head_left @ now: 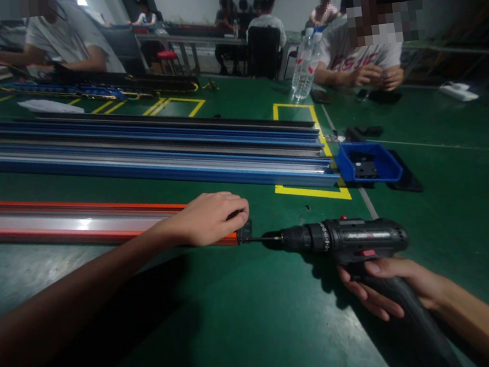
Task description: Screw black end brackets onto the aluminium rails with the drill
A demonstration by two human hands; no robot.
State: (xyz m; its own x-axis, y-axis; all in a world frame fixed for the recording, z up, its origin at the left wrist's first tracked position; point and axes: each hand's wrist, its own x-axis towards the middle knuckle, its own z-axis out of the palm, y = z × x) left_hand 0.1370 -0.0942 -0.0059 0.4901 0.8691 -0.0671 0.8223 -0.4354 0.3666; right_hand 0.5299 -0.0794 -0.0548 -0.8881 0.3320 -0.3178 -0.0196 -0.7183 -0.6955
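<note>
My right hand point(384, 285) is wrapped round the grip of a black cordless drill point(352, 237), which lies level and points left. Its long thin bit reaches a small black end bracket point(245, 230) at the right end of an orange-edged metal channel point(76, 219). Over that end of the channel, my left hand point(215, 217) is closed with its fingers curled, gripping the channel beside the bracket. Its fingertips are partly hidden.
Several long blue and black channels point(207, 163) lie behind the orange one. To their right is a blue bin point(369, 160) with black parts. Water bottles point(307, 64) stand farther back, near a seated person point(366, 54). Other people sit around the room.
</note>
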